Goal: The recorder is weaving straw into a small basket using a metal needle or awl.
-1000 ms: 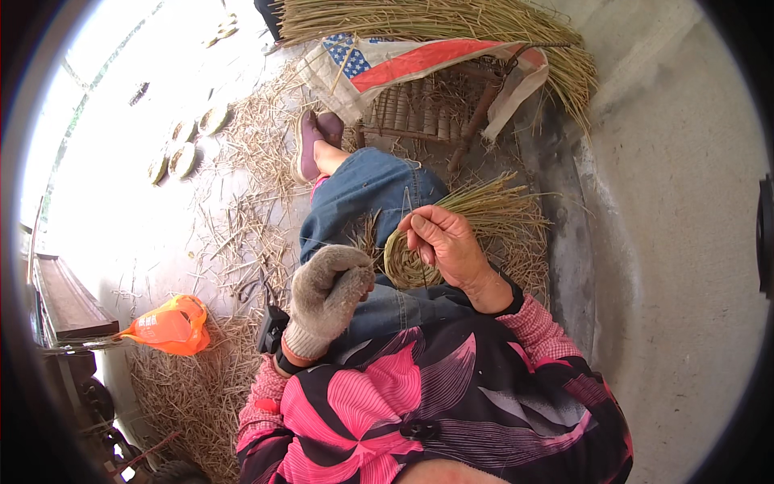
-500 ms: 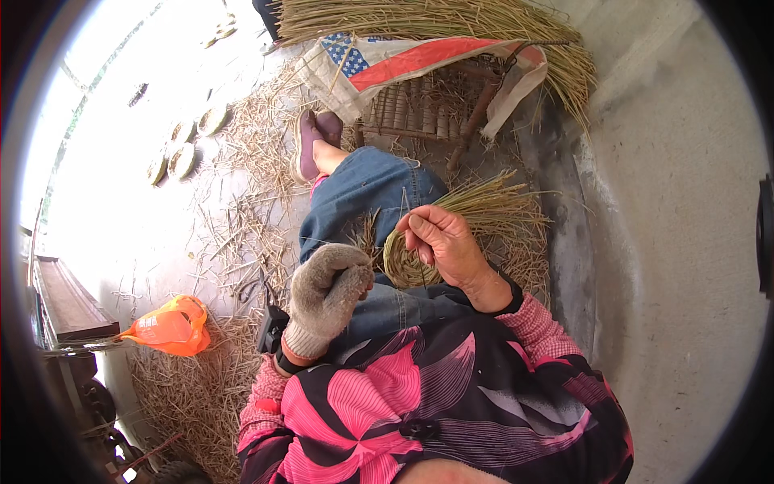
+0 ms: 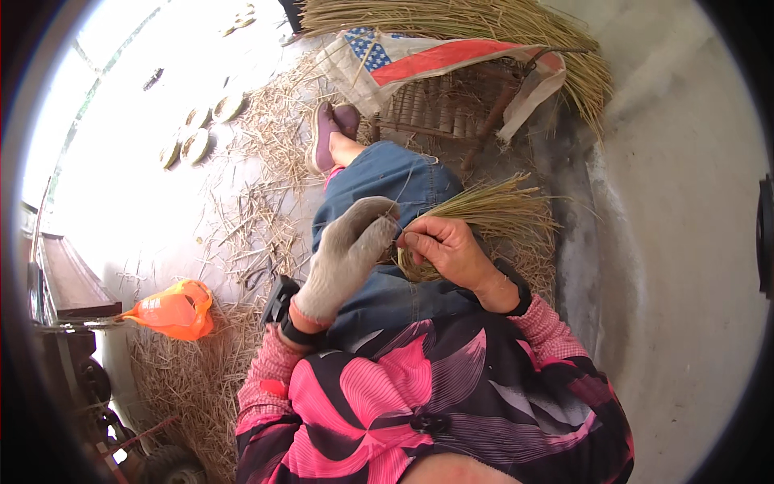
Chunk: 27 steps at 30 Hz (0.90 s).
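Note:
A coiled straw piece (image 3: 417,269) rests on my lap, with a fan of loose straw stalks (image 3: 500,202) spreading from it to the right. My left hand (image 3: 355,246), in a grey knit glove, is closed just left of the coil; a thin strand (image 3: 405,179) runs up from its fingertips. Over the coil, my bare right hand (image 3: 451,252) is pinched, its fingertips close beside the gloved ones. What lies between the right fingertips is too small to make out, and this hand hides part of the coil.
A low slatted rack (image 3: 439,113) stands beyond my knees, partly draped with a printed cloth sack (image 3: 451,60). Behind it lies a big straw bundle (image 3: 484,20). Several round coiled pieces (image 3: 196,145) and an orange plastic bag (image 3: 177,310) are on the left. A wall (image 3: 677,242) rises at right.
My left hand has moved up and to the right, so its fingertips now meet those of my right hand. The right hand has shifted slightly right and lower.

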Available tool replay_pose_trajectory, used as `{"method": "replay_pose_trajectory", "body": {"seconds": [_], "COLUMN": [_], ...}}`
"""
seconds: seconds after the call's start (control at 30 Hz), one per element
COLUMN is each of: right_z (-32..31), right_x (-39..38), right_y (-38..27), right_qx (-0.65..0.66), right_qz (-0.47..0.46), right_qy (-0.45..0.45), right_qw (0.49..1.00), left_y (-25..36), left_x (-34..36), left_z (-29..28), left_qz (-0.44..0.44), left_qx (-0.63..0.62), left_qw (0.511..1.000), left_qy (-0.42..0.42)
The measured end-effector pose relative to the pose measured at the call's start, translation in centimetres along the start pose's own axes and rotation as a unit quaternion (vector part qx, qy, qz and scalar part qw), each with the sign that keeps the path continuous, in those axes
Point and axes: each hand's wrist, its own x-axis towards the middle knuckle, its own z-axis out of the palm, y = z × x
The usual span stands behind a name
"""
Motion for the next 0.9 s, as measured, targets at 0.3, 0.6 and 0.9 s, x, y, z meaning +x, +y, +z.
{"method": "replay_pose_trajectory", "body": {"seconds": [0.3,0.6,0.9], "right_z": [-4.7,-14.2,-8.4], "right_x": [1.7,4.5,8.6], "right_y": [-1.1,-1.0,-2.4], "right_qx": [0.204,0.452,0.489], "right_qz": [0.144,0.125,0.145], "right_qy": [0.03,0.15,0.149], "right_qw": [0.968,0.87,0.847], "left_y": [-2.8,-15.4,-13.8], "left_x": [3.7,-17.4,-14.4], "left_z": [-12.8,-38.6,-33.2], "left_qz": [0.022,-0.119,-0.193], "left_qx": [0.03,0.091,0.526], "left_qw": [0.955,0.803,0.701], "left_qy": [0.294,0.577,0.442]}}
